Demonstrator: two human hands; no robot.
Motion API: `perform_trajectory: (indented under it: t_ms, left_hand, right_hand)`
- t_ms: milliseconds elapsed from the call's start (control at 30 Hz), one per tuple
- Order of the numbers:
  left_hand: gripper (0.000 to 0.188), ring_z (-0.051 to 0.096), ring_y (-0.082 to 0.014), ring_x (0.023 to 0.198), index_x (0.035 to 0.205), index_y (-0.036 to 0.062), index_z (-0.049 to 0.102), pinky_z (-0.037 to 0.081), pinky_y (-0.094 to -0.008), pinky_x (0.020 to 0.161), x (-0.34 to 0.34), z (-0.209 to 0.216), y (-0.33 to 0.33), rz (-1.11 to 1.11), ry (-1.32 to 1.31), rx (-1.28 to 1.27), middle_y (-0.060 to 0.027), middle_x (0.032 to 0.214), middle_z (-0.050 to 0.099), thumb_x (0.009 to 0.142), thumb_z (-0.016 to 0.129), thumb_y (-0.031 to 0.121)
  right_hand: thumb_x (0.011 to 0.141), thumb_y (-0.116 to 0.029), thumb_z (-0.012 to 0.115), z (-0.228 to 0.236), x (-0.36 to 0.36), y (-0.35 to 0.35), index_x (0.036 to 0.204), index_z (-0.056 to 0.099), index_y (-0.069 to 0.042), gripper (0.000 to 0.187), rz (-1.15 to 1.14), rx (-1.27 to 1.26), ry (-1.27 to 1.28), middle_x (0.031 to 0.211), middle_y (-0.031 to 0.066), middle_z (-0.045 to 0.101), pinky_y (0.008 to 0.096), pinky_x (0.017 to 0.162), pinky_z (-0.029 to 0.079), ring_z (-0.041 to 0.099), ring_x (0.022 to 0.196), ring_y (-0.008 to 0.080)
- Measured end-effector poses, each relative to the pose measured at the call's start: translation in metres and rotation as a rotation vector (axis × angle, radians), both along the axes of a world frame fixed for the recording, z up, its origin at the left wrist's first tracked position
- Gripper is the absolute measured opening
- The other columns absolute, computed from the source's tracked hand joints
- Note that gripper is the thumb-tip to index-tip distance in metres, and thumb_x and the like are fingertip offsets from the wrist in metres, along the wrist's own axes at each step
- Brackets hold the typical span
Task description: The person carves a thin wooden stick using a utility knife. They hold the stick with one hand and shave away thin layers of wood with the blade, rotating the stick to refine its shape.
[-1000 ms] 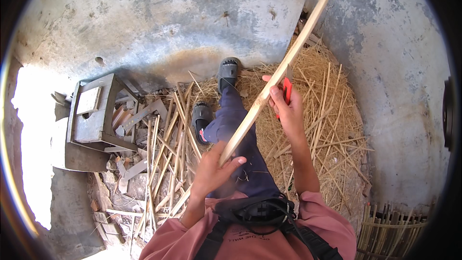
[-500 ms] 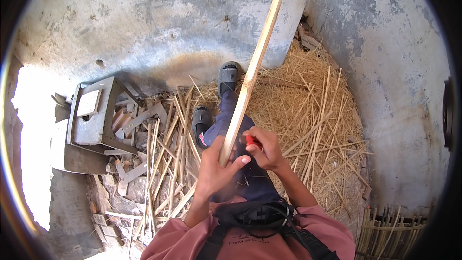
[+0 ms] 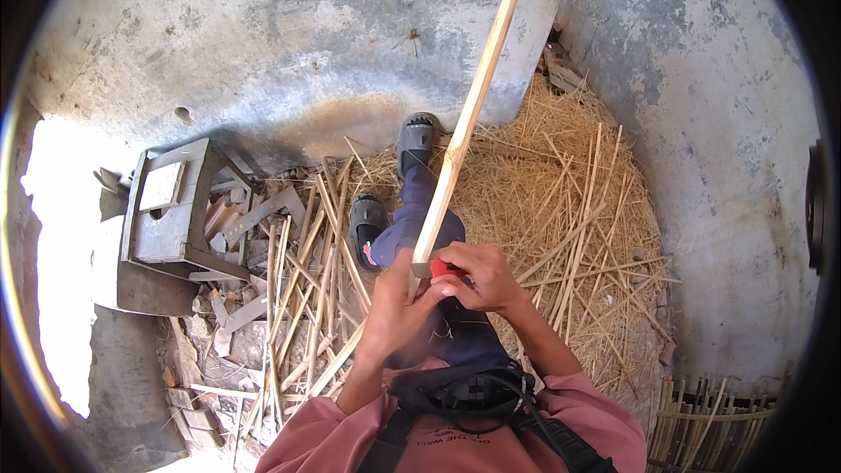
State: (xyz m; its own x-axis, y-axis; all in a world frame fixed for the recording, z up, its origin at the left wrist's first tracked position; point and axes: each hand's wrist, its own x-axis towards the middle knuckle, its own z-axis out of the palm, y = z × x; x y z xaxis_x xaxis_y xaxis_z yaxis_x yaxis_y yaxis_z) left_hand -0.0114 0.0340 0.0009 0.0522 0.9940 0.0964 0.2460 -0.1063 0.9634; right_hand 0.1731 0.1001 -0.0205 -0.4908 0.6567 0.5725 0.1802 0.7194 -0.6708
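A long, pale wooden strip (image 3: 455, 154) slants up and away from my lap, its far end passing out of view at the top. My left hand (image 3: 391, 305) is closed around its near end. In my right hand (image 3: 484, 278) is a small knife with a red handle (image 3: 446, 269). Its short grey blade lies across the strip just beyond my left fingers. Both hands are close together, the left thumb near the right fingertips. My fingers partly hide the knife and the strip's near end.
Loose straw (image 3: 517, 175) and many thin sticks (image 3: 583, 228) litter the floor. At left, a worn wooden stool (image 3: 175, 210) lies among rubble. Grey plastered walls (image 3: 289, 35) curve around. A row of upright sticks (image 3: 710, 425) stands at lower right. My sandals (image 3: 415, 144) rest ahead.
My right hand has moved left and slightly down toward the strip, bringing the knife blade onto it. The strip and left hand have shifted only slightly.
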Motion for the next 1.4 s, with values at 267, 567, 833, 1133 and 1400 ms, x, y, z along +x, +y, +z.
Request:
perform_trajectory:
  t_ms: [267, 567, 833, 1133, 1400]
  left_hand:
    - [0.04, 0.065, -0.0259, 0.06, 0.106, -0.0022, 0.056, 0.049, -0.0374, 0.057, 0.005, 0.002, -0.002, 0.045, 0.07, -0.002, -0.0194, 0.073, 0.067, 0.098, 0.081, 0.029]
    - [0.05, 0.059, -0.0192, 0.057, 0.104, -0.0027, 0.053, 0.048, -0.0359, 0.055, 0.0, -0.009, -0.003, 0.006, 0.044, 0.026, -0.0162, 0.068, 0.063, 0.095, 0.083, 0.035]
    - [0.048, 0.07, -0.0267, 0.061, 0.105, -0.0039, 0.051, 0.049, -0.0367, 0.055, 0.004, 0.0, -0.002, 0.008, 0.088, 0.042, -0.0183, 0.068, 0.065, 0.098, 0.081, 0.032]
    - [0.042, 0.072, -0.0352, 0.062, 0.106, -0.0038, 0.053, 0.049, -0.039, 0.054, 0.003, -0.001, -0.003, 0.032, 0.112, 0.038, -0.0193, 0.07, 0.065, 0.102, 0.076, 0.031]
    - [0.038, 0.067, -0.0334, 0.057, 0.107, -0.002, 0.057, 0.047, -0.0402, 0.053, 0.005, -0.008, -0.003, 0.056, 0.107, 0.048, -0.0189, 0.068, 0.063, 0.103, 0.073, 0.032]
  right_hand:
    - [0.092, -0.03, 0.08, 0.004, -0.001, -0.005, 0.105, 0.074, -0.002, 0.031, -0.078, -0.036, -0.022, 0.078, 0.01, 0.067, 0.0347, 0.056, 0.05, 0.066, 0.062, 0.0265]
    - [0.09, -0.027, 0.078, 0.002, 0.003, -0.003, 0.102, 0.074, -0.001, 0.028, 0.012, -0.126, -0.038, 0.081, 0.0125, 0.07, 0.0355, 0.059, 0.053, 0.069, 0.065, 0.0292]
    - [0.089, -0.025, 0.08, 0.008, 0.004, -0.005, 0.103, 0.075, 0.0, 0.029, 0.01, -0.191, -0.043, 0.083, 0.0136, 0.072, 0.0364, 0.062, 0.054, 0.07, 0.068, 0.0308]
    - [0.09, -0.026, 0.079, 0.01, 0.002, -0.005, 0.103, 0.076, 0.0, 0.029, -0.027, -0.15, -0.056, 0.083, 0.0134, 0.073, 0.0363, 0.063, 0.056, 0.071, 0.069, 0.0302]
    - [0.09, -0.023, 0.078, 0.004, -0.003, -0.007, 0.104, 0.077, -0.001, 0.026, -0.11, -0.08, -0.028, 0.083, 0.0127, 0.074, 0.0347, 0.06, 0.056, 0.072, 0.066, 0.0284]
